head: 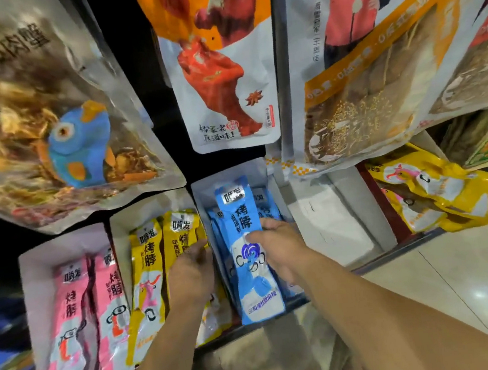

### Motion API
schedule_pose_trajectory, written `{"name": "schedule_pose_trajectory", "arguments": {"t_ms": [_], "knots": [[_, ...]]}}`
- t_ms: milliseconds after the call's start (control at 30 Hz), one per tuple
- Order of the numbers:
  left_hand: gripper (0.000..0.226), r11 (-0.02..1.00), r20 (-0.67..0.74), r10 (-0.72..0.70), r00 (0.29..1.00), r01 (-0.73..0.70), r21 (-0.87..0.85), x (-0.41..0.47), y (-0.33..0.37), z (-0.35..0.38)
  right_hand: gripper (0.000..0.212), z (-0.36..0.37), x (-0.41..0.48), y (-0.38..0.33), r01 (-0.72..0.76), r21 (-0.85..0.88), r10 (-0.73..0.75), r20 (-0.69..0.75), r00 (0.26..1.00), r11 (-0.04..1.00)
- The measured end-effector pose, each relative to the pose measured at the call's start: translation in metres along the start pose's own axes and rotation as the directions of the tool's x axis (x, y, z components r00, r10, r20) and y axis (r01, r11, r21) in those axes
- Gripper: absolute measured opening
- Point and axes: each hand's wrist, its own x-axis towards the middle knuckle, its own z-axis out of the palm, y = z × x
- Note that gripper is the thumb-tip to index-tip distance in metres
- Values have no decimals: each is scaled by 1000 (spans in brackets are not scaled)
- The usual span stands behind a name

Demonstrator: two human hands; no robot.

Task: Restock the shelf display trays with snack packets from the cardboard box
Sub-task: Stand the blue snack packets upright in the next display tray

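Just below centre, a blue packet (249, 254) is gripped by the right hand (278, 251), thumb across its face, over a white tray (226, 174) where others of its kind are stood. At nine o'clock from it, the left hand (191, 276) is laid on yellow packets (149, 276). Pink packets (78, 322) are seen at eight o'clock.

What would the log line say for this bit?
step: restocking | right hand: holds blue packet over blue-packet tray | left hand: rests on yellow packets

Two bare forearms reach in from about six o'clock; the left hand (191, 279) and right hand (281, 249) are bare too.
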Motion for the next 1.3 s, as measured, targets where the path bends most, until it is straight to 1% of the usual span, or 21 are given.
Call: {"name": "schedule_pose_trajectory", "arguments": {"t_ms": [67, 167, 233, 333, 367, 433, 533, 600, 733, 767, 833, 900, 967, 1000, 1067, 1133, 1233, 1300], "knots": [[34, 1000, 2, 2, 1000, -2, -24, 2, 1, 1, 34, 9, 15, 10, 5, -29, -6, -46, 999, 1000], [37, 993, 13, -44, 999, 46, -113, 6, -4, 4, 41, 18, 29, 22, 28, -79, -36, -98, 995, 996], [38, 992, 24, -44, 999, 47, -116, 10, -9, 7, 45, 24, 30, 23, 63, -158, -83, -123, 989, 985], [40, 992, 23, -40, 999, 43, -116, 11, -11, 10, 54, 29, 30, 21, 67, -268, -114, -164, 980, 961], [39, 993, 21, -44, 999, 46, -112, 11, -12, 10, 56, 29, 32, 22, 68, -298, -123, -167, 978, 952], [38, 992, 20, -65, 998, 67, -104, 12, -12, 11, 58, 29, 30, 19, 68, -413, -142, -151, 978, 908], [40, 995, 55, -61, 997, 65, -71, 14, -8, 7, 53, 28, 26, 11, 70, -574, -151, -94, 984, 816], [43, 999, 110, -50, 993, 49, 12, 17, -2, -1, 51, 27, 24, 4, 72, -657, -150, -62, 987, 751], [51, 979, 247, -34, 968, -17, 202, 23, 9, -39, 48, 29, 9, -8, 66, -814, -169, -41, 985, 577], [54, 965, 276, -35, 960, -39, 259, 23, 12, -51, 48, 32, 2, -12, 66, -857, -179, -31, 983, 511], [63, 920, 338, -29, 941, -107, 376, 17, 19, -79, 45, 40, -14, -18, 88, -935, -217, 12, 976, 344], [68, 828, 379, 24, 925, -231, 511, 8, 25, -109, 46, 56, -33, -26, 138, -968, -256, 82, 963, 209], [65, 735, 370, 85, 925, -309, 603, -6, 27, -146, 50, 79, -58, -32, 213, -967, -277, 169, 946, 139], [60, 716, 351, 106, 930, -317, 622, -14, 27, -165, 50, 93, -72, -34, 255, -961, -283, 217, 934, 105], [52, 724, 319, 113, 941, -298, 622, -29, 17, -201, 53, 124, -99, -37, 332, -943, -288, 313, 905, 18], [50, 742, 283, 96, 954, -258, 619, -44, -6, -235, 50, 156, -127, -38, 402, -914, -284, 400, 871, -54], [48, 787, 150, 71, 986, -148, 599, -69, -52, -277, 48, 203, -161, -33, 515, -851, -261, 523, 812, -104], [49, 806, 93, 6, 996, -59, 589, -88, -84, -298, 48, 231, -181, -26, 582, -799, -235, 600, 764, -150]]}}
